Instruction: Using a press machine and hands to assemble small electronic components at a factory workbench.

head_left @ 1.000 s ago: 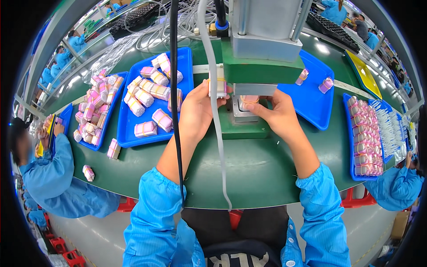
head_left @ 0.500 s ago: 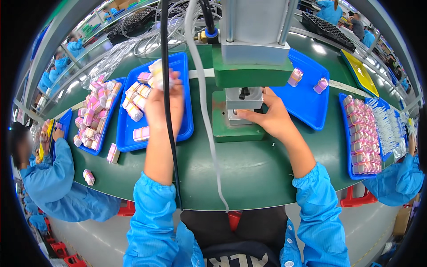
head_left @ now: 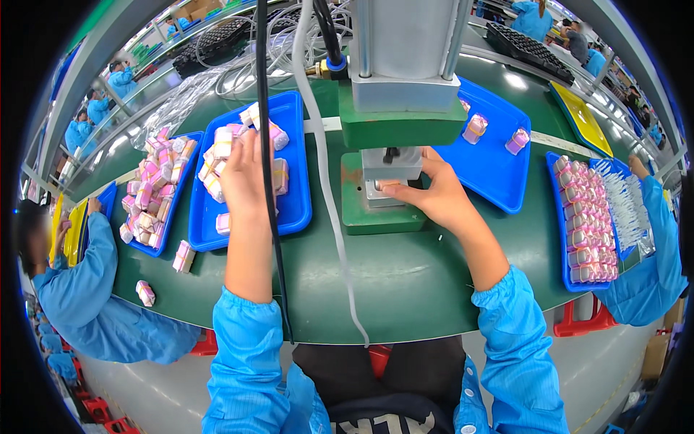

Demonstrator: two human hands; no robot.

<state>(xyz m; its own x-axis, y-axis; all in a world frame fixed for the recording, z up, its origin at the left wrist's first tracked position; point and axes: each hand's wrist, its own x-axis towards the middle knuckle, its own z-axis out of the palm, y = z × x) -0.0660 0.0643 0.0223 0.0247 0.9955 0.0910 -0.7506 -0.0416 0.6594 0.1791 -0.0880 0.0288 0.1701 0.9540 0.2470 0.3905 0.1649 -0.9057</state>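
Observation:
Over the blue tray (head_left: pixel 298 210) at left, my left hand (head_left: pixel 246 177) reaches with outstretched fingers among pink-and-white wrapped bundles. One bundle (head_left: pixel 223 142) lies right beside its fingers, and another bundle (head_left: pixel 280 176) is on its right. The hand partly hides the pile. Under the green bench press (head_left: pixel 401 124), my right hand (head_left: pixel 442 194) is closed round the side of a silver metal fixture (head_left: pixel 387 168). Its thumb reaches into the fixture's front slot, while the other fingers go behind. Whether a small part is in the slot is hidden.
Heaped bundles fill another blue tray (head_left: pixel 189 165) at far left. Two loose bundles lie on the green table (head_left: pixel 325 289). A blue tray (head_left: pixel 499 177) behind the press holds a few bundles. Finished-looking rows fill the right tray (head_left: pixel 558 239). A black cable (head_left: pixel 271 217) and grey hose (head_left: pixel 336 210) hang in front.
My left hand has come down toward the tray and slightly left, with its bundle apparently set among the others. The right hand stays at the fixture. The view has shifted slightly.

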